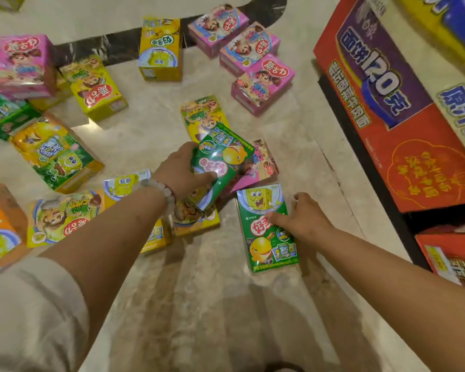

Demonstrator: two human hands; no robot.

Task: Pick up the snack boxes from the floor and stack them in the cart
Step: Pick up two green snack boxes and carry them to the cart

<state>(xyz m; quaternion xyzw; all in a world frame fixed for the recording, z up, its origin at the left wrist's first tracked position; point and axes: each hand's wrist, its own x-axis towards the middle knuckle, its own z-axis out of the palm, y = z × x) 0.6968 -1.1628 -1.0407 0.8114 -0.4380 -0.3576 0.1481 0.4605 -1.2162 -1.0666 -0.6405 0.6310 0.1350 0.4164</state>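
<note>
- Left hand (181,170) reaches forward, fingers wrapped around a tilted green box (220,162), lifted above the floor (199,291).
- Right hand (305,218) grasps the far end of a second green box (266,229) lying flat on the floor.
- Bare floor lies nearest the person; red cartons (403,103) line the right edge.

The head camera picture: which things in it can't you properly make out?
- Cart: not identifiable in the head view.
- Yellow box: mostly hidden by the left hand and its green box.
- Right hand: its fingertips lie behind the flat green box, so the grip is unclear.
- Orange box: cut off by the left edge.
</note>
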